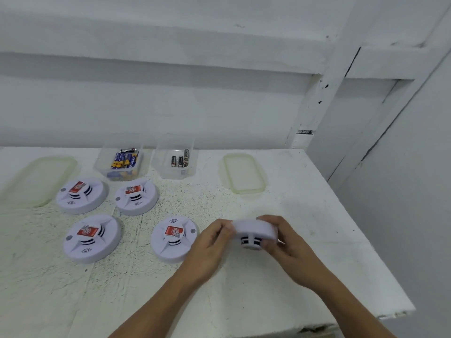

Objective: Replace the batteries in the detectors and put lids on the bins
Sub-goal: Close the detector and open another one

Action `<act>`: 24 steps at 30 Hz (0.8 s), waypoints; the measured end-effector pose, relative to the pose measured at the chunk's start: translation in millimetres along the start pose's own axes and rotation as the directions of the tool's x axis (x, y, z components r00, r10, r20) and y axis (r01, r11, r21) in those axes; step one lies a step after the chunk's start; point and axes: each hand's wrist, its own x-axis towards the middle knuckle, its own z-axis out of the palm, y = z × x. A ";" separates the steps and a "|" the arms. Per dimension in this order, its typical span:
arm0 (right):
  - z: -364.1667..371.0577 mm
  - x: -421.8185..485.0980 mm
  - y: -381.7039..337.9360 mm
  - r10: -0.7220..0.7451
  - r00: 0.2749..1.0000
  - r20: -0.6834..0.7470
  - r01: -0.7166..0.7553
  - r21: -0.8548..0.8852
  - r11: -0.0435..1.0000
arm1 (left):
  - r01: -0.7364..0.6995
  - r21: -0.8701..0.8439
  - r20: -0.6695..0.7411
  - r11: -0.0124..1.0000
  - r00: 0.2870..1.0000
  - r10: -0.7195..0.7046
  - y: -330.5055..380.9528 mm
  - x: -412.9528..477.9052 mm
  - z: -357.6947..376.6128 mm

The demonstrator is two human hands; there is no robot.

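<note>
Currently gripping one detector (253,231) at opposite edges of its rim: left hand (214,240) curled on the left side, right hand (280,240) wrapped round the right. Held just off the worktop (305,191) near its front right, tilted with the vented dome down and toward the body. Probably about to twist the back off, so depends on that opposed hold across the disc. Ahead and to the left, well apart from both hands: the bin of blue-and-yellow batteries (120,159) and, just beside it, the bin of dark batteries (174,162), both nearer the left hand than the right. Flat on the worktop outside the bins, left lid (36,179) and right lid (244,173), neither fitted yet. Just beside the left hand, a resting detector (174,237), face up.
</note>
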 end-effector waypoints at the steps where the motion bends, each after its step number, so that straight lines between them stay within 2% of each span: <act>1: -1.1 2.4 -4.9 0.034 0.999 -0.023 -0.032 0.079 0.996 | 0.005 -0.037 0.001 0.999 1.000 -0.004 2.1 -0.2 0.6; 5: 3.8 13.1 -13.4 0.192 0.979 -0.075 -0.149 0.387 0.910 | 0.018 -0.223 0.005 0.975 1.000 -0.017 9.2 0.3 4.2; 8: 12.5 18.1 -14.4 0.278 0.955 -0.108 -0.187 0.507 0.841 | 0.014 -0.311 0.005 0.950 1.000 -0.013 11.3 -0.2 4.9; 11: 19.9 20.5 -8.0 0.336 0.929 -0.154 -0.202 0.549 0.811 | 0.020 -0.333 -0.001 0.943 1.000 -0.022 2.8 0.5 5.7; 15: 28.8 20.6 -0.5 0.356 0.919 -0.168 -0.202 0.576 0.792 | 0.009 -0.267 -0.055 0.964 0.998 -0.024 -9.1 1.9 5.1; 24: 35.1 18.4 0.0 0.336 0.921 -0.195 -0.187 0.537 0.823 | -0.001 -0.212 -0.091 0.977 0.996 -0.019 -17.9 4.7 2.7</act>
